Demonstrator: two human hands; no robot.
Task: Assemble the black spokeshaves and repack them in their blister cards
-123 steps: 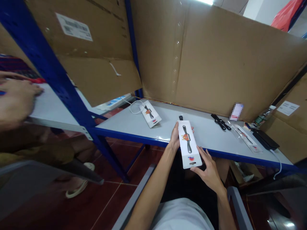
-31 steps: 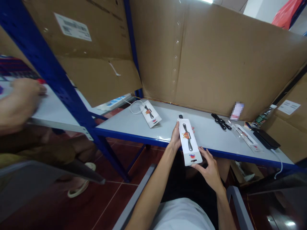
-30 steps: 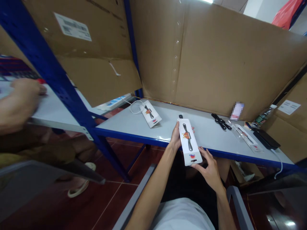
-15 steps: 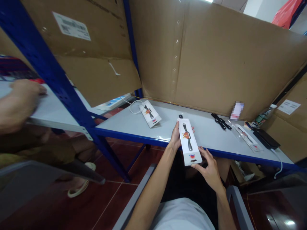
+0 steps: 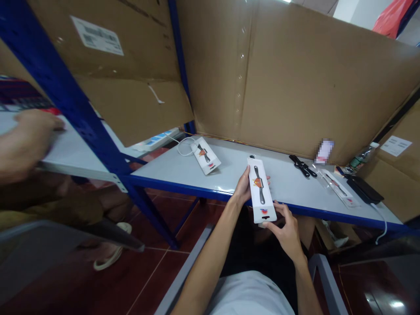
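Observation:
A slim white retail box (image 5: 264, 190), printed with a dark two-handled tool and an orange picture, is held over the table's front edge. My left hand (image 5: 243, 186) is closed around its left side, with fingertips showing past the right edge. My right hand (image 5: 286, 228) pinches the near end, thumb under the hang-hole flap and fingers at the right corner. A small dark tip (image 5: 252, 156) shows just beyond the box's far end; the rest of it is hidden. A second white box (image 5: 205, 155) with the same print lies on the table to the left.
Black-handled tools (image 5: 302, 166), a clear-packed tool (image 5: 337, 188), a black pouch (image 5: 365, 190) and a bottle (image 5: 361, 158) are on the table's right side. Cardboard panels (image 5: 295, 87) wall the back. A blue post (image 5: 82, 113) stands left, with another person's arm (image 5: 26, 144) beyond it.
The held box has shifted slightly right and away from me, its near end tilting more. The dark tip beyond it moved along with it. Both hands keep their grip.

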